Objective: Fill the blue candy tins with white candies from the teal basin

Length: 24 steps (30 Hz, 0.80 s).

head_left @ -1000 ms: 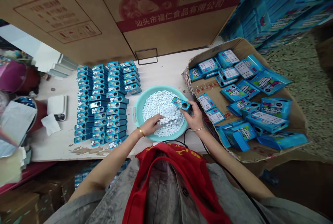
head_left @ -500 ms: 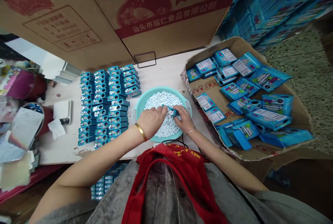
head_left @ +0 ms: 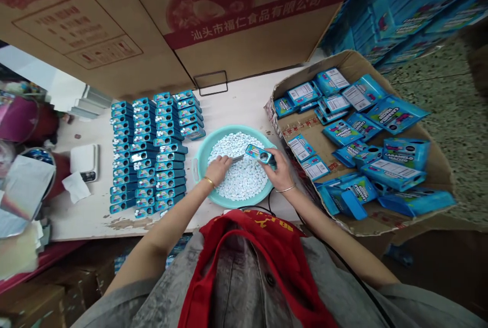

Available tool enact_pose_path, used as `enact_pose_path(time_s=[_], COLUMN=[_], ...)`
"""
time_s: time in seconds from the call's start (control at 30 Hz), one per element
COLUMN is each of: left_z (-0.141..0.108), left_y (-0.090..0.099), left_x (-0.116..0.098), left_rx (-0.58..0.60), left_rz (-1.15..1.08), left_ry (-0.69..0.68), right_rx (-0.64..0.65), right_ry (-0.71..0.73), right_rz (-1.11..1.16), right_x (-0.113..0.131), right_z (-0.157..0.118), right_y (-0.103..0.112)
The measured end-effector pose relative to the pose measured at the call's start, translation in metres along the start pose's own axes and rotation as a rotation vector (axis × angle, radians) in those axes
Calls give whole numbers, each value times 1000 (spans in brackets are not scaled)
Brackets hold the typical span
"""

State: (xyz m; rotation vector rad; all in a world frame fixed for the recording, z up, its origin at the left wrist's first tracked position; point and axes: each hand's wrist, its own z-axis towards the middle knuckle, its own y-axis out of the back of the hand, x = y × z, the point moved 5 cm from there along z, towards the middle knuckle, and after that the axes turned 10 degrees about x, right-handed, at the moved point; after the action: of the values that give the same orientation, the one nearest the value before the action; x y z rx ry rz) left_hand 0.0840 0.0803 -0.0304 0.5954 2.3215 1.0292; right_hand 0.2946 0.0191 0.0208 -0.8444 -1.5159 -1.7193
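Observation:
A light-teal plastic basin (head_left: 201,162) sits on the table, heaped with small pale-blue candies (head_left: 240,180). My right hand (head_left: 278,168) grips a small blue tin (head_left: 259,154) with its open end up, above the basin's right rim. My left hand (head_left: 218,170) rests just over the candies and seems to hold a thin metal scoop (head_left: 238,157), its tip pointing at the tin. The tin and the scoop are not touching. Rows of blue tins (head_left: 152,155) stand packed to the left of the basin.
A cardboard tray (head_left: 381,224) of blue candy packets lies right of the basin. A large printed carton (head_left: 244,28) rises behind the table. A small white scale (head_left: 84,162) and a tissue sit far left. A black cable runs by my right arm.
My hands have moved apart. The tin has risen to the right, away from the candies, and my left hand has drawn back left over the basin.

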Motion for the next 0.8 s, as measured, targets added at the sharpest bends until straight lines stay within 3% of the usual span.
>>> enact_pose_path(time_s=[0.07, 0.17, 0.3, 0.4, 0.5, 0.63, 0.8], left_z=[5, 1, -8, -18, -36, -63, -77], left_y=[-23, -40, -48, -43, -22, 29, 94], left_x=[-14, -36, -52, -47, -33, -16, -26], left_rx=[24, 54, 92, 98, 50, -20, -35], left_rz=[-45, -171, -391, -502, -572, -535, -289], left_ry=[-65, -133, -215, -221, -253, -286, -275], right_rx=[-20, -47, -60, -63, -64, -28, 79], right_ry=[-16, -63, -94, -87, -70, -5, 66], right_rz=[-3, 10, 39, 35, 22, 1, -24], right_x=[0, -2, -5, -5, -5, -3, -1], right_z=[1, 1, 0, 1, 1, 1, -2], right_y=[3, 4, 4, 5, 5, -3, -22])
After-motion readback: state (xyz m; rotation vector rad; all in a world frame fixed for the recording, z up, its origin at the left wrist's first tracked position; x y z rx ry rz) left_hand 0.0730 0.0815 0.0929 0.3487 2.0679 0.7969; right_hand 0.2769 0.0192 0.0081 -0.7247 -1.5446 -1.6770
